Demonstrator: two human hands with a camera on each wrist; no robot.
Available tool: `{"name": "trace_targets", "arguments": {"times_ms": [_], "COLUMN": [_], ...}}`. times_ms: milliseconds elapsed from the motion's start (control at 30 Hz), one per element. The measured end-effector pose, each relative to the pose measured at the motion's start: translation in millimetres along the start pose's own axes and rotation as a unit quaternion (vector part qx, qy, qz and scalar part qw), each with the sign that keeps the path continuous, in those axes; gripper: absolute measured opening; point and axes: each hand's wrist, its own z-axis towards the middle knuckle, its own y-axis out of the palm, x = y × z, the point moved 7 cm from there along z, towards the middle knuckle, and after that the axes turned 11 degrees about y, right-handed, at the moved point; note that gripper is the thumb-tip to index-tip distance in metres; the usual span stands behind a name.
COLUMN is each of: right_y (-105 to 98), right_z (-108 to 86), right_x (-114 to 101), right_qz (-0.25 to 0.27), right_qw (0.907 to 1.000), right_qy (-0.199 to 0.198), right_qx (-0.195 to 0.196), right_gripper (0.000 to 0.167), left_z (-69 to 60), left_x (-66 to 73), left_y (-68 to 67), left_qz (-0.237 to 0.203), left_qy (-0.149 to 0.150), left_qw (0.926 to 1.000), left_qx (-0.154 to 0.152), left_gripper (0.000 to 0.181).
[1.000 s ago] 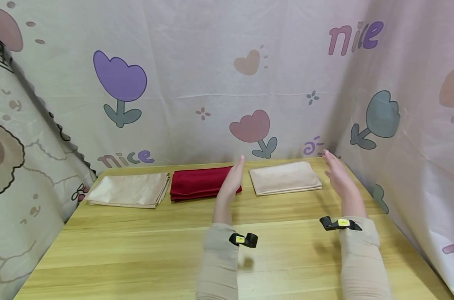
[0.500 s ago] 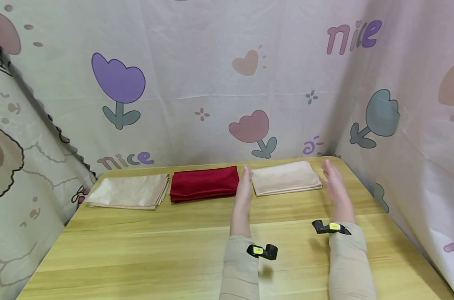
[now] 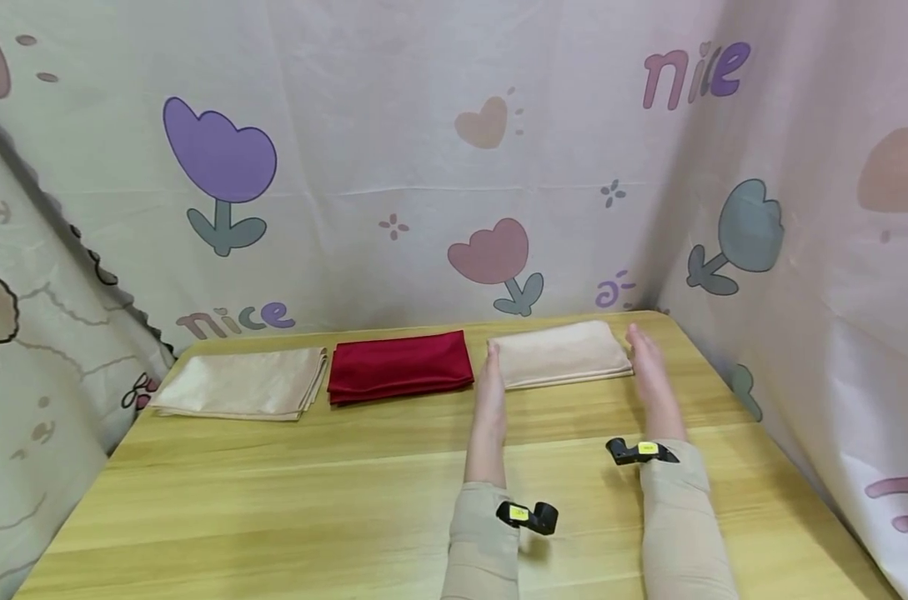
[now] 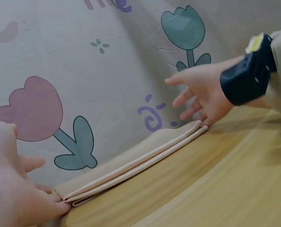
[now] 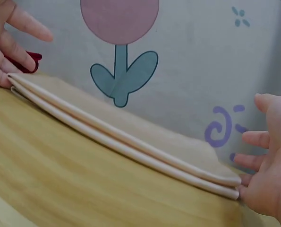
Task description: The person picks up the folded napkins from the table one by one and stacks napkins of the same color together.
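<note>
A folded pale beige cloth (image 3: 562, 354) lies flat at the back right of the table. My left hand (image 3: 489, 408) stands on edge at its left end, fingers extended; in the left wrist view the lower fingers of this hand (image 4: 17, 184) touch the cloth's corner. At the opposite end is my right hand (image 3: 653, 383), palm facing inward. Seen from the right wrist, the lower fingers of that hand (image 5: 272, 161) meet the corner of the folded layers (image 5: 126, 127). Neither hand grips the fabric.
Left of the beige cloth lies a folded dark red cloth (image 3: 401, 367), and beyond it a folded cream cloth (image 3: 239, 383). The wooden table (image 3: 273, 500) ends against a patterned curtain (image 3: 348, 167) at the back and sides.
My left hand has moved right, from over the red cloth to the beige cloth's left end. The right hand has come left toward its right end. The head view has shifted slightly.
</note>
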Motion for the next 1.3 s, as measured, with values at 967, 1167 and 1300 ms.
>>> {"name": "trace_targets", "arguments": {"times_ms": [967, 1167, 1300], "right_y": [2.9, 3.1, 2.9], "right_z": [13.0, 16.0, 17.2], "right_x": [18.5, 19.2, 18.6], "right_qz": [-0.246, -0.275, -0.299], "right_qw": [0.964, 0.9553, 0.9469], "right_qy": [0.012, 0.007, 0.001], "right_qx": [0.101, 0.109, 0.118], "right_gripper": [0.07, 0.071, 0.072], "left_z": [9.9, 13.1, 14.1], "left_x": [-10.2, -11.1, -10.0], "left_y": [-10.5, -10.1, -11.4], "left_qz": [-0.072, 0.036, 0.133], "left_qy": [-0.057, -0.062, -0.053], "left_qw": [0.9958, 0.9974, 0.9895], "left_qx": [-0.009, -0.013, -0.017], "left_gripper": [0.074, 0.071, 0.077]}}
